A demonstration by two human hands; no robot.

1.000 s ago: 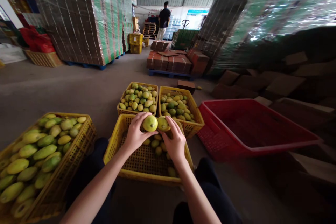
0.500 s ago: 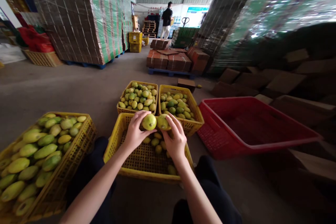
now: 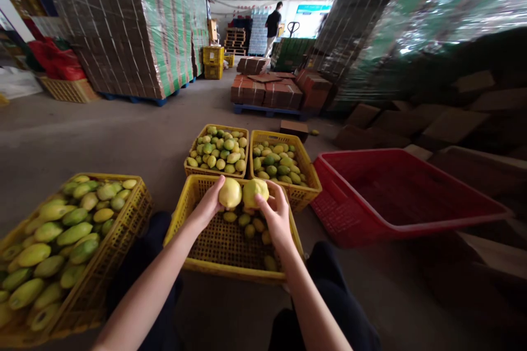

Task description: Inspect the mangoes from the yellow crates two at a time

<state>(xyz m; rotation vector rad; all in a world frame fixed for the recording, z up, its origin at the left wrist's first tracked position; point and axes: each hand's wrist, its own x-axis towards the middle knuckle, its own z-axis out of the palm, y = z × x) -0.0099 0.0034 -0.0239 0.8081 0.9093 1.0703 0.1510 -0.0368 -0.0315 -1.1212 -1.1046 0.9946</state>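
Observation:
My left hand (image 3: 209, 201) is closed on a smooth yellow lemon (image 3: 230, 193). Right beside it, a bumpier yellow-green lemon (image 3: 254, 193) sits in my right hand (image 3: 276, 211), the thumb pressed on its near side. Both fruits are held up side by side over the far part of a yellow plastic crate (image 3: 230, 270). Several lemons (image 3: 247, 223) lie in that crate, mostly toward its right side, and its meshed floor shows at the left. My forearms cover part of the crate's sides.
Two yellow crates of green-yellow lemons (image 3: 218, 151) (image 3: 280, 162) stand just beyond. At left is a fuller crate (image 3: 123, 214); at right, a large red basket (image 3: 329, 203). Flattened cartons (image 3: 265, 93) lie on a blue pallet. A person (image 3: 272, 24) walks far back among wrapped stacks.
Both lemons have been turned in my fingers and now show different sides. My left hand has shifted slightly left. The distant person has moved right.

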